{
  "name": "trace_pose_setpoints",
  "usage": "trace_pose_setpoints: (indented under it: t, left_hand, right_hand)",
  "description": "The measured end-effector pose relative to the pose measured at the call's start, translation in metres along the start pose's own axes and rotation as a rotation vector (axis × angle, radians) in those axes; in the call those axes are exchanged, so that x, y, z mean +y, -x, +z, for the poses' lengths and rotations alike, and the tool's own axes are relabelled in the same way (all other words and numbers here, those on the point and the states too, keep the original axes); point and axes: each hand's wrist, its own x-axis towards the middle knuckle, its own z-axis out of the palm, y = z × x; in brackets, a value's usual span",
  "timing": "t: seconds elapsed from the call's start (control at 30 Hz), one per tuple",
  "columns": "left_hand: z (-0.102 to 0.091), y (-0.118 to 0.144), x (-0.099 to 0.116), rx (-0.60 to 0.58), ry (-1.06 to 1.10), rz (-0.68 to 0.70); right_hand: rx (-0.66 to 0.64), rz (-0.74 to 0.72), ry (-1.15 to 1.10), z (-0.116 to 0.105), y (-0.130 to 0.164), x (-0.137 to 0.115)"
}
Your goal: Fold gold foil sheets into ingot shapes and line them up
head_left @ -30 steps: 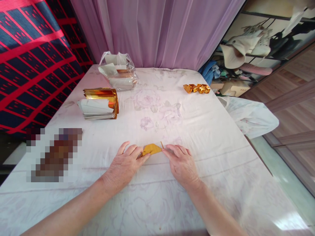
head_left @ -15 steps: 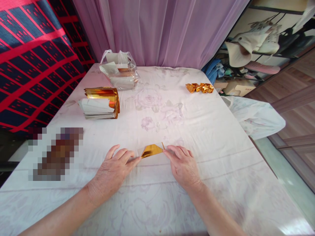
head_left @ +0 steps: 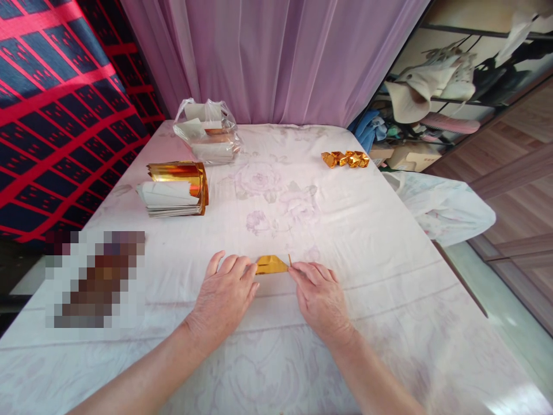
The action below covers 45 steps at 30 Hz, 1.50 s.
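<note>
A small folded piece of gold foil paper [head_left: 271, 265] lies on the table between my hands, its long edge toward me. My left hand [head_left: 227, 294] has its fingers at the paper's left end and covers that corner. At the right end, my right hand [head_left: 319, 294] pinches the tip, where a thin gold strip stands up. Farther left sits a folded stack of gold and white paper sheets [head_left: 175, 190]. Several finished gold folded pieces [head_left: 344, 159] form a short row at the far right of the table.
A clear plastic bag [head_left: 207, 131] with more paper stands at the back left. The table [head_left: 371, 230] wears a pale floral cloth. A blurred-out item [head_left: 97, 279] lies at left. Purple curtains [head_left: 259, 57] hang behind, and a shelf with shoes and a cap [head_left: 408, 95] stands at right.
My left hand has moved right and now covers the paper's left end. The pale flap behind the gold there no longer shows. My right hand stays at the right tip.
</note>
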Motion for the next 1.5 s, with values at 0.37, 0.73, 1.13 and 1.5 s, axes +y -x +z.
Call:
trace_pose_setpoints:
  t: [0.37,0.73,1.13,1.5]
  left_hand:
    - [0.014,-0.002,0.006,-0.001,0.017,-0.044]
    - [0.018,0.001,0.005,0.0,0.033,-0.048]
    - [0.011,0.024,-0.003,0.036,0.044,-0.022]
    - [0.011,0.021,-0.003,0.04,0.042,-0.007]
  right_hand:
    - [0.026,0.009,-0.056,-0.003,-0.002,0.0]
    - [-0.141,0.07,-0.532,0.013,-0.061,-0.009]
    - [-0.247,0.305,-0.292,0.016,-0.072,-0.039]
    - [-0.265,0.336,-0.234,0.022,-0.079,-0.04]
